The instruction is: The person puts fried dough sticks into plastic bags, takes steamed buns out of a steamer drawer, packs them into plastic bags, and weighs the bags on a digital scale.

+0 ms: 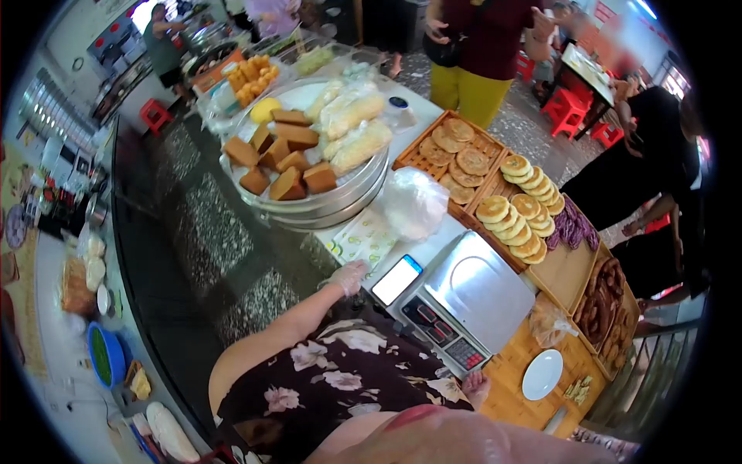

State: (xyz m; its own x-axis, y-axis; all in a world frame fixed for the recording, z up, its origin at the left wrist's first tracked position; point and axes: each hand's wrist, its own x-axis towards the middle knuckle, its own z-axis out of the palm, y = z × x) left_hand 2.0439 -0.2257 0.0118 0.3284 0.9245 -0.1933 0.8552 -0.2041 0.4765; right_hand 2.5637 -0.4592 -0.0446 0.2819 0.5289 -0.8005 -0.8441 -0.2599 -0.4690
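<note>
My left hand [352, 277], in a clear plastic glove, rests at the counter edge beside a stack of patterned paper bags [362, 241]; its fingers look loosely extended, with nothing visible in them. Close to its right lies a phone with a lit screen [397, 279], against the digital scale [479, 290]. My right hand [477, 386] is low by the scale's keypad, partly hidden by my forearm. Its fingertips show, apparently uncurled and holding nothing I can see. A bundle of clear plastic bags [415, 203] sits between the scale and the steamer.
Brown cake blocks and wrapped rolls lie on a round metal steamer [328, 207]. Flat round breads [514, 224] fill wooden trays at right. A white plate [542, 374] and knife [554, 420] lie on the wooden board [502, 367]. People stand beyond the counter.
</note>
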